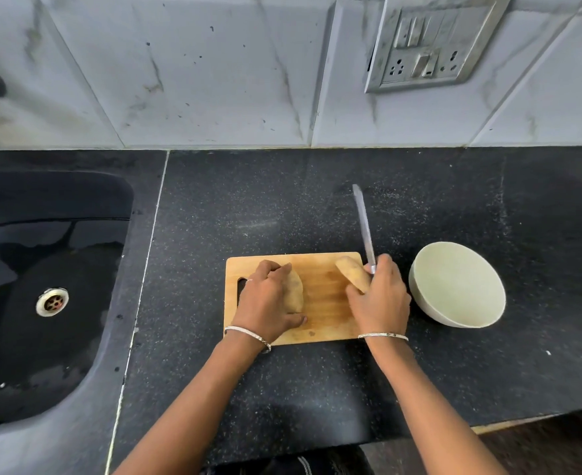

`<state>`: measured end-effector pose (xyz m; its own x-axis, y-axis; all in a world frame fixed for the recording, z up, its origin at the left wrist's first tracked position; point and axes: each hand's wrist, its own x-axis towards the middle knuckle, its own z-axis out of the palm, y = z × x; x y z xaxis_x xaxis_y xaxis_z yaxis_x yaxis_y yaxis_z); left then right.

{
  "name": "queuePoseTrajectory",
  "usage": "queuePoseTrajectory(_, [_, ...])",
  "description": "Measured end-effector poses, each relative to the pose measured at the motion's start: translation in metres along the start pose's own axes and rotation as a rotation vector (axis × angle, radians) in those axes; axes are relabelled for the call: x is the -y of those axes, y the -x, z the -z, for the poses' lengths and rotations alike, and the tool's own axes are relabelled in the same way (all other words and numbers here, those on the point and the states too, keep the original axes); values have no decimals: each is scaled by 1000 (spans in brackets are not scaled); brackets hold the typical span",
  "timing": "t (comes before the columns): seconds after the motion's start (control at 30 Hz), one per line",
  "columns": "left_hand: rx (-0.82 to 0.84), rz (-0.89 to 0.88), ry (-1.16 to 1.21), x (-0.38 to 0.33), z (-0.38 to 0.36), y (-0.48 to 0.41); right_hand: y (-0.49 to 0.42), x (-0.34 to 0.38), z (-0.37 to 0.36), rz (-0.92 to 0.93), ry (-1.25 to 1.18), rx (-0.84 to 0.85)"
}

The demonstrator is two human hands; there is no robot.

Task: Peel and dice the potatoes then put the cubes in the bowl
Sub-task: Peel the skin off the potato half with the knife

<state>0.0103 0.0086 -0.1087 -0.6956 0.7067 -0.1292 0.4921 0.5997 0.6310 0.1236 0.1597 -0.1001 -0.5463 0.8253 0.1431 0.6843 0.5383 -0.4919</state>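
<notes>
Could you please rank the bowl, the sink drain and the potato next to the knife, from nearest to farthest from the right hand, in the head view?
1. Potato: right beside the right hand, which grips the knife.
2. Bowl: just to the hand's right.
3. Sink drain: far left.

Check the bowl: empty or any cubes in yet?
Empty: the bowl shows a bare pale inside. The left potato and right potato are whole and unpeeled.

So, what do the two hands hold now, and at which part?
The right hand grips the knife by its handle. The left hand curls over the left side of a potato on the cutting board.
</notes>
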Motion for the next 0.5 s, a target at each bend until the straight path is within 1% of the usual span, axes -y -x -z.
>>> queuePoseTrajectory(0.07, [12,5,-106,-6,-3,-3,4,-4,-1,77,79,8])
queuePoseTrajectory(0.13, [16,19,-135,-8,-5,-6,8,-6,-2,102,73,49])
queuePoseTrajectory(0.27, [34,20,-86,-1,-3,-7,14,-11,-6,95,-23,146])
queuePoseTrajectory(0.33, [32,12,-12,4,0,-7,17,-13,-6,103,-55,174])
queuePoseTrajectory(0.4, [17,-9,53,7,3,-5,19,-13,-3,86,-88,163])
queuePoseTrajectory(0.5, [-10,-58,56,9,4,0,28,-9,7,107,-159,75])
